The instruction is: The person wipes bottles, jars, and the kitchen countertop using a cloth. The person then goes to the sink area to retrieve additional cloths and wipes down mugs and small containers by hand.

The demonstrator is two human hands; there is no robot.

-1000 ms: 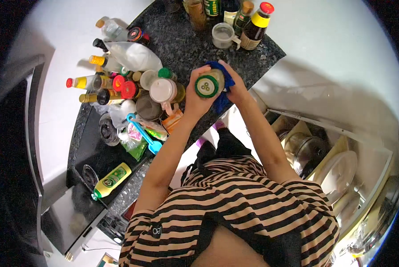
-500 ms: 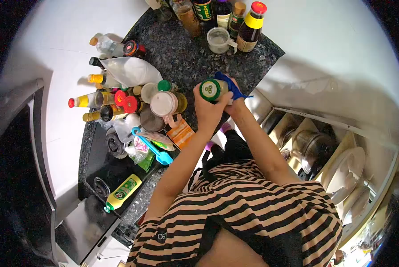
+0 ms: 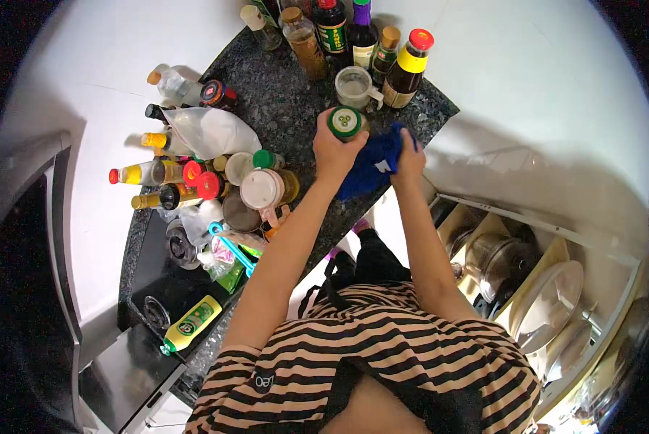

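Observation:
My left hand (image 3: 334,150) is wrapped round a jar (image 3: 344,122) with a green-rimmed lid, held above the dark granite counter (image 3: 274,98). To its right, my right hand (image 3: 409,160) grips a blue cloth (image 3: 371,165) with a small white label. The cloth hangs spread out between the two hands, over the counter's front edge. Just beyond the jar sits a clear cup (image 3: 355,86) with a handle. A bottle (image 3: 408,69) with a red cap and yellow neck stands behind it on the right.
Several bottles and jars crowd the counter's left side, with a white bag (image 3: 212,133) and a lidded pink-handled pitcher (image 3: 261,189). A yellow detergent bottle (image 3: 192,324) lies at lower left. An open drawer with a pot (image 3: 494,264) and plates is at right.
The jar has moved away from my body with my left hand. My right hand has moved apart from it to the right, and the blue cloth is now spread wider.

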